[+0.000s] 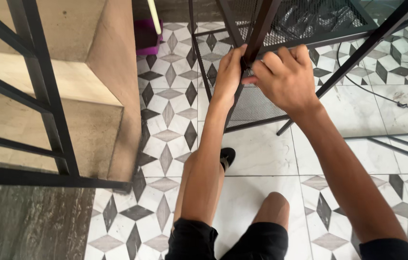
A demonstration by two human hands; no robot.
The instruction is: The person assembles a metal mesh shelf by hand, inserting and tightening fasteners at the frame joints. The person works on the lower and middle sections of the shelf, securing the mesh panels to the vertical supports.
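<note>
Both hands (261, 74) around dark bar (261, 26)

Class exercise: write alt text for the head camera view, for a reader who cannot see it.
Seen from above, a person's left hand and right hand grip a dark metal bar of a black mesh-panelled frame, above a patterned tile floor. Black railings stand at left.
</note>
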